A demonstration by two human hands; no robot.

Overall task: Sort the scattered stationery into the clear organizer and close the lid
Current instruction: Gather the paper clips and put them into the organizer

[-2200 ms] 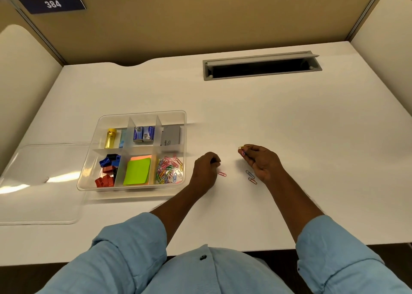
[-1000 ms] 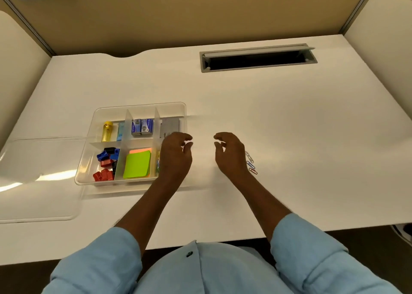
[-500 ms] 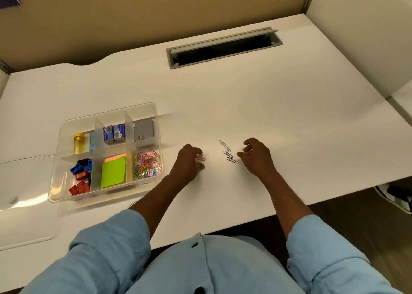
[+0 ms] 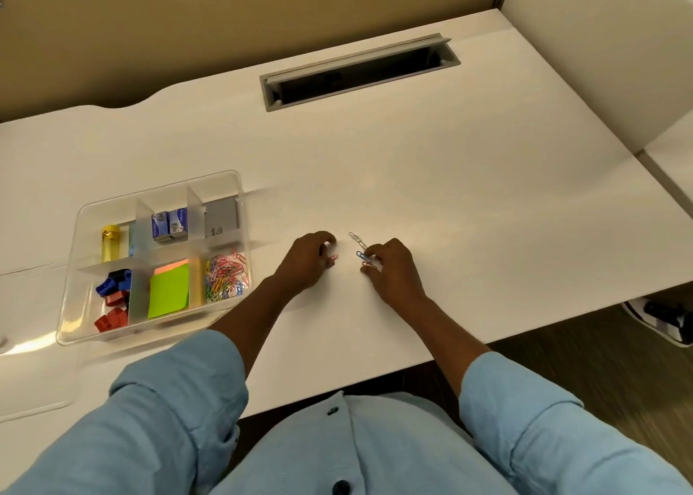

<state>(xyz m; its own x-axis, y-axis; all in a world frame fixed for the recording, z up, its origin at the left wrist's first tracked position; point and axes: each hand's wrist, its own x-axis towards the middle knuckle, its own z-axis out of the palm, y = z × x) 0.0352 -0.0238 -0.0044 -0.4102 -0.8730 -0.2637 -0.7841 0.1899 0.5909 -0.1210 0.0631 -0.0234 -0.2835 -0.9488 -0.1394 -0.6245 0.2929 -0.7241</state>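
Right hand (image 4: 393, 269) moved in, touching paper clips (image 4: 363, 256)

Bright, even, warm light from overhead. Desk (image 4: 450, 194) is evenly lit, with only faint soft shadows. White glare streak on the lid (image 4: 37, 382), left of the organizer (image 4: 157, 190). Motion-blur smear just right of the organizer's far corner. Floor (image 4: 600, 363), far right of the organizer, is blurred. Wide-angle lens bends the desk edges. Organizer contents fairly sharp.
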